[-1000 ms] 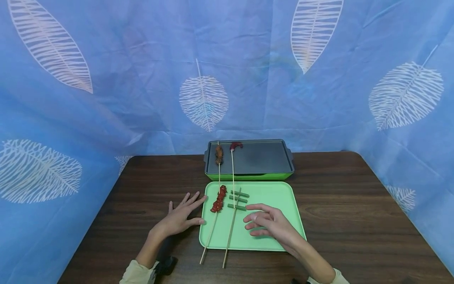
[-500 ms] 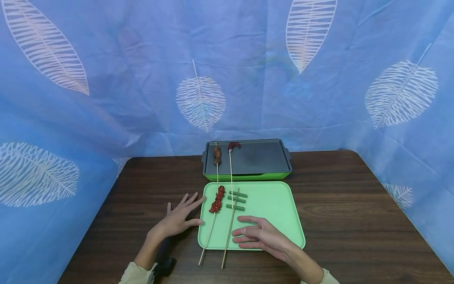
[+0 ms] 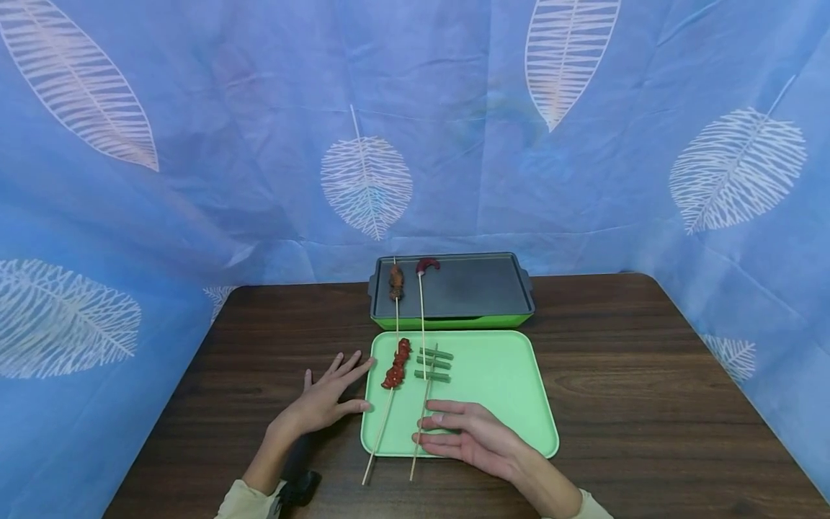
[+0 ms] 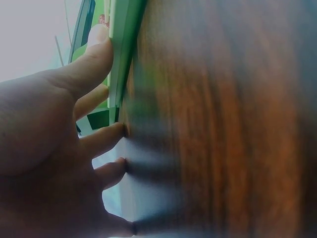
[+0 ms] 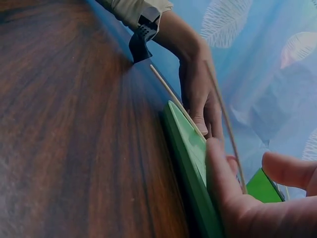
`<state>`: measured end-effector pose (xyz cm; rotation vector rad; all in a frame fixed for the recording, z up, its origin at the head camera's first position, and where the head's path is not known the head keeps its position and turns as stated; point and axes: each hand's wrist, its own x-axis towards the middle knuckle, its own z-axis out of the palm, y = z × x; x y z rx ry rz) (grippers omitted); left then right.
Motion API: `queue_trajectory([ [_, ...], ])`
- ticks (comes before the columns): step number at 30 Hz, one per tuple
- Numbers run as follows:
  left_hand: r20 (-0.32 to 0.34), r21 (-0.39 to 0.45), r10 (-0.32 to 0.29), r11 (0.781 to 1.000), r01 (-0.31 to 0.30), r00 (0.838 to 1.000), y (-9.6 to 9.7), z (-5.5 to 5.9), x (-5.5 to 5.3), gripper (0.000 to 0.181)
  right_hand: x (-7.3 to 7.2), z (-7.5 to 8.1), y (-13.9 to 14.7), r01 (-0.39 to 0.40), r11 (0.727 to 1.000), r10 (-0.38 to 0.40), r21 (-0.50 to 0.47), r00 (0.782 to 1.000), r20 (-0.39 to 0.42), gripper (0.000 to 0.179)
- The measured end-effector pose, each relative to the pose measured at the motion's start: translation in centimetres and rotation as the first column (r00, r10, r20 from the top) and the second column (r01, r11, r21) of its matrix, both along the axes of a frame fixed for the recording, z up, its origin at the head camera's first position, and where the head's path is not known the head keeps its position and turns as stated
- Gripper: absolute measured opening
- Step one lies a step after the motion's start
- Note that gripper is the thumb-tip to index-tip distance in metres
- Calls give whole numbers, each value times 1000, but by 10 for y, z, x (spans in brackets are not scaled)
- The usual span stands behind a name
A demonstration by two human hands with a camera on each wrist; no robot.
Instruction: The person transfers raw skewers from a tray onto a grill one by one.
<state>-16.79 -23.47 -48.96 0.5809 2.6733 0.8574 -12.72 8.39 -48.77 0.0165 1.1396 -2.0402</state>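
Observation:
My left hand (image 3: 324,405) is spread at the left edge of the light green tray (image 3: 493,375), its thumb and one fingertip touching the rim. Over the tray's front, my right hand (image 3: 476,437) has loosely extended fingers against the bare stick of a skewer (image 3: 424,404) with several green bean-like pieces (image 3: 433,364). In the right wrist view, that stick (image 5: 225,119) slants up by the fingers, with the thumb apart from it. To its left lies a skewer of red glazed pieces (image 3: 396,366), its stick sticking out past the tray's front rim.
Behind the tray stands a black griddle (image 3: 480,285) on a green base. A brown meat skewer (image 3: 396,282) and a skewer with a dark red curled piece (image 3: 426,266) lie there, sticks reaching over the tray. A blue leaf-print cloth (image 3: 441,144) hangs behind the table (image 3: 603,360).
My right hand has moved left and down from beside the green pieces to their skewer's stick. The stick's near end has shifted slightly. My left hand stays in place.

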Motion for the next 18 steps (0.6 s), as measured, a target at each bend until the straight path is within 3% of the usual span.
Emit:
queue_trajectory([
  [13,-9,20,-5,1000,5,1000,0,1,1,80,6,-3,5,34,990,-9,139,984,-179,64],
  [18,5,17,-1,1000,1,1000,0,2,2,79,7,-1,5,65,982,-27,180,978,-209,64],
])
